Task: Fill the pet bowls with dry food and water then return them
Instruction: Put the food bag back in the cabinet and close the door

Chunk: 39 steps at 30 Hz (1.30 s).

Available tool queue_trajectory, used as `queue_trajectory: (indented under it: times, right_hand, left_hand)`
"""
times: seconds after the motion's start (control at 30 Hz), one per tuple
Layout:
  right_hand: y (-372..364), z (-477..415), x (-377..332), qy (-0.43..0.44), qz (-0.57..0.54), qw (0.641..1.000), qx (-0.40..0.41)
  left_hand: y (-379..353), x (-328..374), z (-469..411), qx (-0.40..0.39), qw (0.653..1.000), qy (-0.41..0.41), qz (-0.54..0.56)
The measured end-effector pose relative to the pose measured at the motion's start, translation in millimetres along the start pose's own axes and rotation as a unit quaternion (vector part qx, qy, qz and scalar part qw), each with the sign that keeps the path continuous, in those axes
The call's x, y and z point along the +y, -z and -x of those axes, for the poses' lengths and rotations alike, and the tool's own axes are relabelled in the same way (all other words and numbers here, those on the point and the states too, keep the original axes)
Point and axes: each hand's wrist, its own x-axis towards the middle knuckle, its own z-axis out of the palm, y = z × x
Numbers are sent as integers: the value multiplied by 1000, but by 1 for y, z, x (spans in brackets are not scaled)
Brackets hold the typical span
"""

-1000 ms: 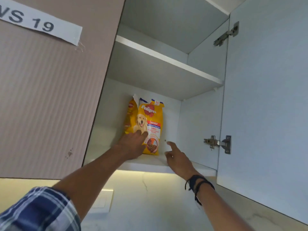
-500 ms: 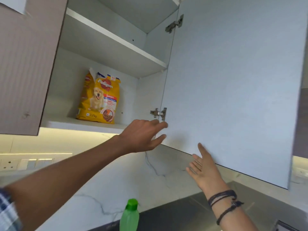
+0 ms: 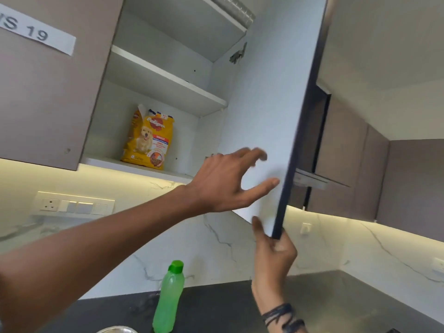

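Observation:
A yellow bag of dry dog food (image 3: 148, 140) stands upright on the lowest shelf of the wall cupboard. The cupboard door (image 3: 266, 111) is swung partway, its dark edge towards me. My right hand (image 3: 274, 251) grips the door's lower corner, thumb on the inner face. My left hand (image 3: 225, 183) hovers in front of the door's inner face, fingers spread, holding nothing. A green water bottle (image 3: 169, 299) stands on the dark counter below. The rim of a metal bowl (image 3: 117, 329) shows at the bottom edge.
The upper shelves (image 3: 168, 80) hold nothing that I can see. A closed door (image 3: 48, 87) with a paper label is on the left. A switch panel (image 3: 72, 205) sits on the marble wall. More brown cupboards (image 3: 348, 150) run to the right.
My left hand left the bag and came over to the door. My right hand rose and took hold of the door's lower corner. The door has swung further inward.

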Motion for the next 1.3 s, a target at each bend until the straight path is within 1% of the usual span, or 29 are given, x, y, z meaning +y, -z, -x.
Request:
queue_trajectory:
  times: [0.07, 0.13, 0.2, 0.27, 0.3, 0.33, 0.4, 0.43, 0.5, 0.53, 0.6, 0.67, 0.73, 0.93, 1.07, 1.2, 1.3]
  right_hand:
    - [-17, 21, 9, 54, 57, 992, -94]
    - [-37, 36, 20, 92, 127, 966, -207]
    - [-57, 42, 27, 80, 168, 942, -279]
    - [-79, 38, 34, 49, 170, 934, -311]
    - [-92, 35, 38, 50, 173, 930, -319]
    - [-106, 31, 42, 62, 182, 926, -325]
    - [-136, 22, 51, 113, 212, 908, -344]
    - [-153, 18, 56, 144, 230, 894, -356]
    - [-187, 12, 69, 193, 269, 863, -381]
    - [-204, 8, 76, 207, 288, 850, -389]
    - [-236, 1, 92, 216, 327, 828, -400]
    - [-265, -1, 111, 219, 360, 812, -404]
    - [-287, 2, 134, 237, 379, 804, -393]
    - [-328, 3, 199, 293, 405, 809, -311]
    - [-345, 3, 224, 304, 415, 811, -280]
    - [-350, 9, 229, 300, 395, 829, -258]
    - [-348, 31, 227, 263, 350, 862, -257]
  left_hand:
    - [16, -4, -1, 18, 999, 31, -1]
    - [31, -17, 1, 18, 997, 68, -33]
    - [44, -46, 11, 2, 987, 123, -102]
    - [58, -86, 30, 6, 973, 152, -176]
    - [66, -110, 42, 8, 964, 148, -222]
    - [74, -134, 55, -7, 949, 141, -281]
    - [89, -179, 78, -74, 911, 134, -382]
    - [94, -199, 88, -107, 897, 133, -407]
    - [97, -230, 101, -144, 880, 135, -431]
    - [95, -242, 104, -148, 878, 141, -432]
    - [90, -262, 107, -135, 883, 145, -426]
    - [86, -284, 112, -119, 884, 132, -432]
    - [84, -307, 117, -110, 886, 120, -434]
    - [68, -369, 142, -103, 894, 126, -418]
    - [57, -395, 159, -111, 887, 109, -435]
    - [55, -399, 159, -103, 886, 99, -440]
    - [52, -394, 165, -101, 893, 106, -425]
